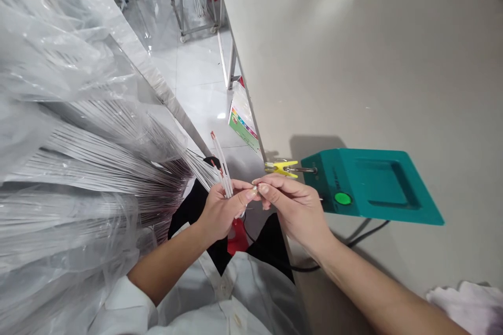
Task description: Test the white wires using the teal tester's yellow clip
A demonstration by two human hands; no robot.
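My left hand (220,213) is closed around a few white wires (222,159), whose reddish-copper ends stick up above the fingers. Thumb and fingertips of my right hand (296,208) are pinched together, touching the tips of my left thumb and finger. A tiny pale bit shows where both hands meet, too small to name. Just beyond my right hand, a yellow clip (286,168) on a metal lead juts from a teal device (412,167) with a lit green button (343,198). A thick bundle of white wires (113,154) reaches toward my left hand from the left.
Clear plastic sheeting (58,52) wraps the wire bundle. The grey table (353,78) fills the right side, with a black cable (365,233) below the device. A red object (237,238) is below my hands. A wheeled rack (192,10) stands on the floor behind.
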